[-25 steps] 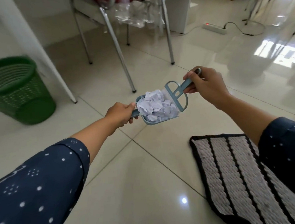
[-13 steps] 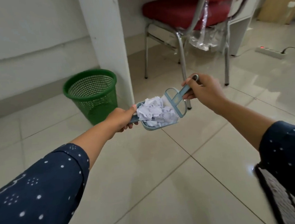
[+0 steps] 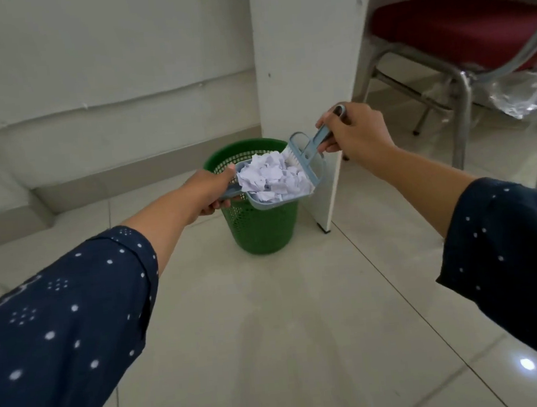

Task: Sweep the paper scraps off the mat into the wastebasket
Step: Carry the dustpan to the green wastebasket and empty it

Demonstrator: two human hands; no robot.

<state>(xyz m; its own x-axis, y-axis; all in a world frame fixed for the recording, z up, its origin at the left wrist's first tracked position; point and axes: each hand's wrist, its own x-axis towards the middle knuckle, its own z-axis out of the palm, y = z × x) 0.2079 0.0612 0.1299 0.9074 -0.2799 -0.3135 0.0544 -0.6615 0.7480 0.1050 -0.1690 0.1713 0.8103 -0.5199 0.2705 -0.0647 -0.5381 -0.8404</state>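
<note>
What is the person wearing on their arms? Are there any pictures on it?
Both arms wear loose dark navy sleeves that end near the elbows. The left sleeve has scattered white dots and small dotted bursts; the right sleeve has tiny white dots. The left hand and right hand are bare: no gloves, rings or watch visible.

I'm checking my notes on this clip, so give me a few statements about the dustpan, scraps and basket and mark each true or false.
1. The left hand holds the dustpan by its handle. True.
2. The dustpan is empty. False: paper scraps are heaped in it.
3. The basket is red. False: it is green.
4. The right hand holds a brush against the scraps. True.
5. The basket lies on its side. False: it stands upright on the floor.
</note>
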